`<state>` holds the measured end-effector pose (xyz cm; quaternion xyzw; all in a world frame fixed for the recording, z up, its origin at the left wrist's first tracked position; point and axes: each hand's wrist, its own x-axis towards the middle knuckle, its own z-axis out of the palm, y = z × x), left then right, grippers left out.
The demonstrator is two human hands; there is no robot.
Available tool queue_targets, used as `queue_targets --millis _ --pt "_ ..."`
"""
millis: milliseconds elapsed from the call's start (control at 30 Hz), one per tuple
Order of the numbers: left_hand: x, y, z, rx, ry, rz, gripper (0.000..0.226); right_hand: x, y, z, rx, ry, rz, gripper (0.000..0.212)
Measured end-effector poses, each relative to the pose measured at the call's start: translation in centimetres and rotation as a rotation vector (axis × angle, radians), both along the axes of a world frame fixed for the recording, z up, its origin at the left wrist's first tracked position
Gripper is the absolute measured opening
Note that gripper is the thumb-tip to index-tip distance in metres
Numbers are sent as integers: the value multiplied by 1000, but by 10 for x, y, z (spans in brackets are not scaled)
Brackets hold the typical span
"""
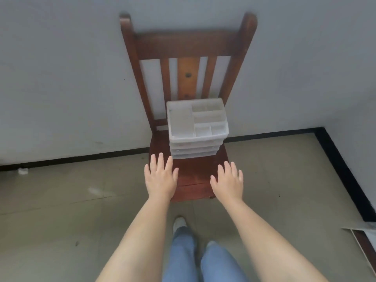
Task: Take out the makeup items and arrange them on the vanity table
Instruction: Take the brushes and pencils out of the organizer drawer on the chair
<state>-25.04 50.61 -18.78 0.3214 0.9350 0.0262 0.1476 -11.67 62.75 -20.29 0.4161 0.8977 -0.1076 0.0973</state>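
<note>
A white plastic makeup organizer [197, 127] with several top compartments and stacked drawers stands at the back of a brown wooden chair seat [193, 176]. Its top compartments look bare; the drawers are closed and their contents are hidden. My left hand [161, 178] hovers over the seat's left front, fingers straight and spread, fingertips just short of the organizer's lower left corner. My right hand [228, 183] hovers over the seat's right front, fingers straight, holding nothing.
The chair's slatted back [188, 45] leans against a grey wall. A black baseboard [343, 159] runs along the wall and turns at the right corner. My jeans and a shoe [179, 222] show below. A board edge [364, 247] lies at the lower right.
</note>
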Motion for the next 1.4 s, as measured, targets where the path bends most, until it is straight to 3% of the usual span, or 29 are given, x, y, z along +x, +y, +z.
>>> queue_targets --millis 233,367,433,533,633,700,833,967,1100,1300,1400 --pt "-60 59 -57 86 11 -65 49 -77 40 -73 -109 33 -127 45" --pt "-68 64 -90 194 91 -149 49 -104 41 -120 -297 69 -232 42" --pt "-73 61 -99 202 111 -194 53 -120 47 -130 -520 261 -501 45" --pt "-78 58 -109 203 133 -246 58 -145 62 -136 -988 684 -1070 50" --pt "-80 55 -110 189 160 -284 62 -153 73 -141 -1206 978 -1436 47" --pt "-82 53 -111 174 184 -307 65 -154 76 -141 -1233 987 -1479 46" --pt "-85 50 -109 145 185 -300 70 -155 81 -143 -1334 989 -1507 23" --pt "-86 52 -109 140 187 -315 70 -147 78 -150 -1312 928 -1467 11" --pt "-84 50 -113 137 52 -269 74 -116 57 -157 -1284 818 -1508 29" --pt "-81 50 -116 175 -14 -211 72 -72 31 -163 -1311 717 -1548 10" --pt "-62 43 -124 228 -161 -26 68 -69 33 -164 -1347 709 -1505 11"
